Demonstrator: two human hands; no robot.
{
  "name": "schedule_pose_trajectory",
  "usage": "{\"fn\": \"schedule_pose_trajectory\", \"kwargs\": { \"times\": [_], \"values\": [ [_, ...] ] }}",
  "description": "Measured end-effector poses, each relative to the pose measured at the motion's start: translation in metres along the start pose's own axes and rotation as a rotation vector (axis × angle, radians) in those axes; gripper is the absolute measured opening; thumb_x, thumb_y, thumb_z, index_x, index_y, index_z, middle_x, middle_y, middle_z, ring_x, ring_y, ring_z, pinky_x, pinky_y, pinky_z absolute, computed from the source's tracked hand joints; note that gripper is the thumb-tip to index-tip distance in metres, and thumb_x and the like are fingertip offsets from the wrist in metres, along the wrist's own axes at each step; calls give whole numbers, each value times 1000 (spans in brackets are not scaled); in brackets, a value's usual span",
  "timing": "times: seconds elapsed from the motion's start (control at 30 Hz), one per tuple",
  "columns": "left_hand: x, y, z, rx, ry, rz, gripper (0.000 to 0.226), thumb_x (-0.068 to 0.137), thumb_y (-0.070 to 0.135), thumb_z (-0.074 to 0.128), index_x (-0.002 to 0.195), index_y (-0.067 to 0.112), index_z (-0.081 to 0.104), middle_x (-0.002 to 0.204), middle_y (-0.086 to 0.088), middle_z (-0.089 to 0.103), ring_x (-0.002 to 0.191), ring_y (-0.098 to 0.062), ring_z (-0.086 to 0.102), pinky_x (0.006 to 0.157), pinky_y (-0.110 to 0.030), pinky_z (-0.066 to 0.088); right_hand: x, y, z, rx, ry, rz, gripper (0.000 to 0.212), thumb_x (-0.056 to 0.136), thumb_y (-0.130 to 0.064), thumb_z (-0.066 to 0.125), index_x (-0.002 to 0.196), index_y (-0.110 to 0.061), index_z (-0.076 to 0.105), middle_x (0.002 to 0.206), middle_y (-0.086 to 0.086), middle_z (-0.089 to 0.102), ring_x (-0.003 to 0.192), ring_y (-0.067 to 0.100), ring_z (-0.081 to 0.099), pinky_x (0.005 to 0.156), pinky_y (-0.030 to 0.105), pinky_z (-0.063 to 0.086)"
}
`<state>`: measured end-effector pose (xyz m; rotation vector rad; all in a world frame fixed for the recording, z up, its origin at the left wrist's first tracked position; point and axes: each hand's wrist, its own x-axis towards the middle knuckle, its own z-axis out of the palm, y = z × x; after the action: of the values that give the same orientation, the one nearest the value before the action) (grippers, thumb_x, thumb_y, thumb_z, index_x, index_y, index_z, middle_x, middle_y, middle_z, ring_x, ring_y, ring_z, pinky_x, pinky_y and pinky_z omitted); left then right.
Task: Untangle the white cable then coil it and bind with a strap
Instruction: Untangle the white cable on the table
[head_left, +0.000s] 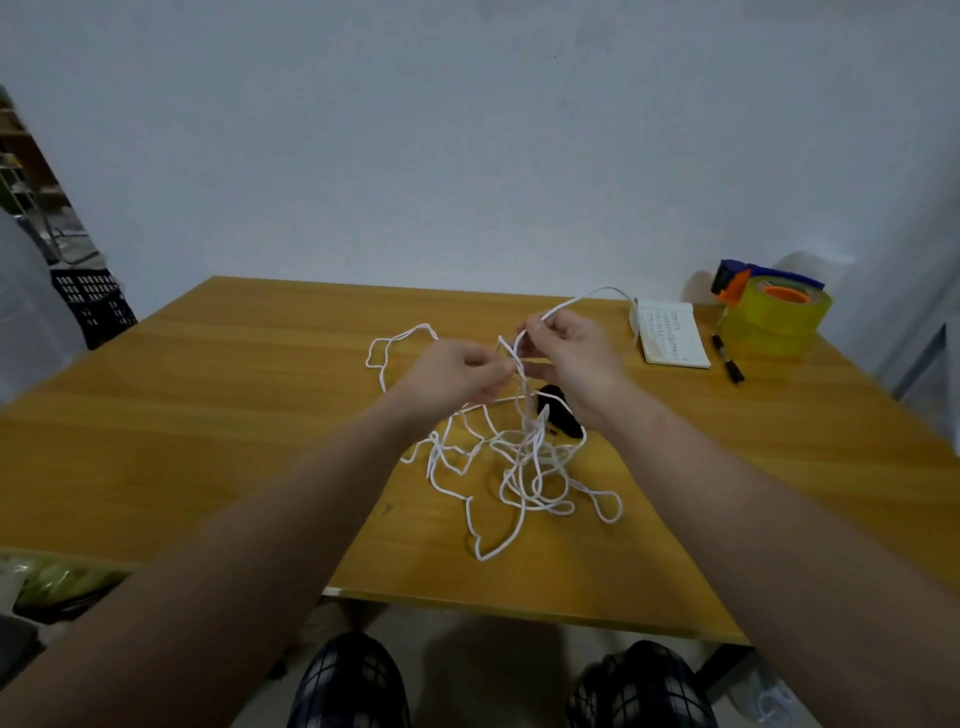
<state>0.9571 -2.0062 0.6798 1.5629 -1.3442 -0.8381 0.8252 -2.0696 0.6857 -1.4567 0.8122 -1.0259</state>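
Two knees (348, 680) in plaid at the bottom edge. One table (208, 441), wood top. One white cable (519, 467), most of it lying in a loose tangle mid-table, loops spread flat. One black item (561, 415) just behind the tangle, half under my right wrist, possibly the strap.

Above it, my left hand (452, 374) pinches a strand, fingers curled. My right hand (571, 353) pinches another, lifted off the table.

Further right: one notebook (672, 335), one marker (727, 358), one yellow tape roll (779, 322) mounted on a blue-and-orange dispenser (737, 278). Far left, one black crate (93, 306), contents unreadable.
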Motion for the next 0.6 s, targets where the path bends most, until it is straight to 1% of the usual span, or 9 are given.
{"fn": "schedule_pose_trajectory", "kwargs": {
  "times": [0.07,0.13,0.17,0.23,0.27,0.33,0.47,0.53,0.6],
  "values": [
    [4,9,7,-248,79,25,13,90,13,60,93,3,68,85,-9,66,77,-14,62,74,-21,54,0,-9,-2,-42,-43,-12,24,97,-13,47,77,-11,60,77,4,62,72,11,60,68,21,51],
    [12,22,10,-512,50,-35,19,92,20,58,93,5,69,88,-9,67,82,-17,63,82,-29,52,2,-20,-7,-147,-19,-72,23,95,-14,52,74,-14,62,75,-3,62,67,-2,59,68,11,46],
    [15,29,11,-589,17,-66,23,93,26,56,92,7,69,88,-8,67,83,-17,63,84,-31,51,3,-26,-8,-174,-9,-106,20,93,-13,55,75,-12,64,74,-3,63,66,-3,59,67,10,45],
    [24,44,11,-592,54,-53,24,95,25,53,87,7,67,83,-9,64,80,-19,63,79,-29,52,8,-38,-12,-145,-5,-129,15,91,-11,57,80,-6,65,78,4,64,71,7,60,71,19,47],
    [29,51,10,-622,123,-40,24,97,20,51,82,5,64,80,-10,63,77,-20,63,77,-27,52,12,-43,-13,-61,6,-106,15,93,-10,55,81,-5,64,80,7,64,74,13,60,72,23,49],
    [39,65,7,-741,225,-71,30,100,15,42,76,5,58,79,-9,63,73,-18,62,74,-26,52,19,-54,-16,218,46,-38,18,98,-9,45,84,-5,56,81,13,64,75,21,63,74,28,55],
    [57,83,-2,-1017,307,-49,34,103,13,29,73,7,44,71,-8,54,60,-18,63,65,-31,53,25,-67,-21,602,121,-24,28,103,-16,29,83,-7,45,77,18,66,73,26,68,74,34,58],
    [64,88,-8,-1123,369,-52,33,101,7,28,70,6,41,66,-9,45,51,-18,59,65,-35,52,29,-68,-25,728,179,-27,32,104,-18,24,79,-9,43,63,13,67,64,24,68,70,37,57],
    [70,85,-12,-1127,440,-83,34,99,3,28,67,8,39,62,-7,37,38,-14,49,56,-30,48,33,-71,-30,808,277,6,32,102,-13,24,76,-11,41,44,3,55,44,18,60,57,32,52]
  ]
}}
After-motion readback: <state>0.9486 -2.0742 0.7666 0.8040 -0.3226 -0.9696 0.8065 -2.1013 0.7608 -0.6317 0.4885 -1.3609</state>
